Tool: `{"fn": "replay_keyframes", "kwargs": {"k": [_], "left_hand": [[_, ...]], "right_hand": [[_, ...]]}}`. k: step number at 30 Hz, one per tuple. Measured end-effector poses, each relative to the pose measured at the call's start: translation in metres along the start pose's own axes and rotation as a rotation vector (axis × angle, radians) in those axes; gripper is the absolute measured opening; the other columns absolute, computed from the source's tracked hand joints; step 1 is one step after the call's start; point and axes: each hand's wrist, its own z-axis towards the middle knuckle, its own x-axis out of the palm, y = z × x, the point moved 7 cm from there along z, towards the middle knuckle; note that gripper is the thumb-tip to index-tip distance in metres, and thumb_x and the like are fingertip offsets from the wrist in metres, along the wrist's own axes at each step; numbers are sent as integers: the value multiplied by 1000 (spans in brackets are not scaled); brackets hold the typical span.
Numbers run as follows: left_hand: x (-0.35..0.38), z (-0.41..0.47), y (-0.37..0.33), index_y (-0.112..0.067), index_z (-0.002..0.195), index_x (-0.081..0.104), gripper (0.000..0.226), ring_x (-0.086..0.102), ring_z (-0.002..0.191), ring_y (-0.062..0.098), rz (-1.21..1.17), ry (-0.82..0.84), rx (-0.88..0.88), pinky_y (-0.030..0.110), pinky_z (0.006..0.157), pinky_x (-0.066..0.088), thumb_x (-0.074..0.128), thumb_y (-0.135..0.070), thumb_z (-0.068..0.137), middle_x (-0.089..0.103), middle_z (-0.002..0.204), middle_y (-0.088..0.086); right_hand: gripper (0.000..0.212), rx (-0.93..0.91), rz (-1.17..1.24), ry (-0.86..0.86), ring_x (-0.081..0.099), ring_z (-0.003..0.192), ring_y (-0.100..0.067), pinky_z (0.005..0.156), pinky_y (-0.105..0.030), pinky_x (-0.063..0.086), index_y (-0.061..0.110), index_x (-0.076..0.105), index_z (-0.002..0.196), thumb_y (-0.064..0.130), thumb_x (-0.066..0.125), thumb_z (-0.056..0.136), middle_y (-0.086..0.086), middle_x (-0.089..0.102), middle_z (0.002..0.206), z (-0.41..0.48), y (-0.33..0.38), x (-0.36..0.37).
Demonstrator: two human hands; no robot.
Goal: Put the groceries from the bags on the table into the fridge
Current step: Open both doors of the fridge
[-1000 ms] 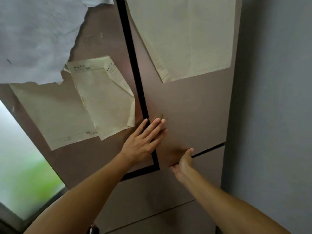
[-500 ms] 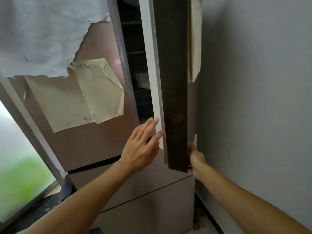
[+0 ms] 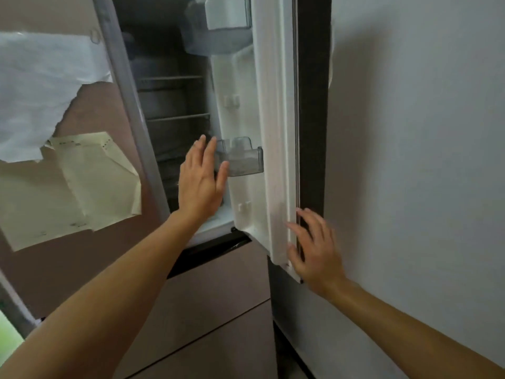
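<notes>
Fridge (image 3: 207,310) fills the centre and left of the frame, beside a grey wall (image 3: 410,132) on the right. Its upper right door (image 3: 273,132) stands swung open, white inner liner facing the camera.

Left hand (image 3: 200,179), centre frame, is raised in the opening. Its fingers are straight and close together, grasping nothing. The fingertips overlap the left end of a clear door bin (image 3: 243,160); contact cannot be told.

Right hand (image 3: 314,247), lower right of centre: fingers (image 3: 293,228) spread and relaxed, lying against the door's lower outer edge, not curled round it.

Dark interior, shelves (image 3: 175,117) upper centre. Second door bin (image 3: 226,20) at the top edge. Cream paper sheets (image 3: 90,181) and a torn white sheet (image 3: 41,91) are on the closed left door (image 3: 103,110).
</notes>
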Motion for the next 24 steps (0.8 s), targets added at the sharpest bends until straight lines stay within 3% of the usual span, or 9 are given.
{"fn": "replay_keyframes", "kwargs": {"k": [3,6,10,14,18,24], "left_hand": [[21,16,-28,-12,134,46,58,38,132,25,-12,82,97,41,106,33,21,-49,97,46,139,10],[34,22,-55,-11,117,54,51,50,113,25,51,50,161,38,100,35,24,-48,97,57,118,9],[56,32,-87,-13,110,56,41,53,105,24,119,29,196,37,108,27,32,-45,98,60,108,8],[80,44,-111,-14,112,57,42,50,97,22,117,21,223,34,90,37,34,-46,97,58,105,6],[97,54,-130,-14,112,59,43,52,97,24,161,-26,218,38,91,37,35,-46,96,60,104,7],[105,58,-139,-13,111,61,44,54,93,28,233,-98,241,42,85,40,36,-45,96,62,101,9]], "right_hand": [[29,-342,-148,110,41,133,-36,105,-49,36,18,63,112,23,59,84,-16,54,136,5,-2,16],[29,-506,-260,233,36,138,-38,113,-55,27,17,67,110,25,54,86,-16,51,140,5,-25,39],[34,-535,-417,370,30,140,-40,108,-63,29,14,70,110,29,72,79,-20,51,140,8,-80,62],[20,-568,-472,354,29,141,-38,107,-63,28,9,72,97,21,59,87,-19,60,125,11,-126,67],[15,-558,-478,326,25,143,-36,105,-60,32,8,71,88,20,62,86,-17,59,122,17,-156,72],[15,-562,-432,304,17,147,-34,102,-58,34,9,69,90,23,64,86,-16,55,131,18,-173,80]]}}
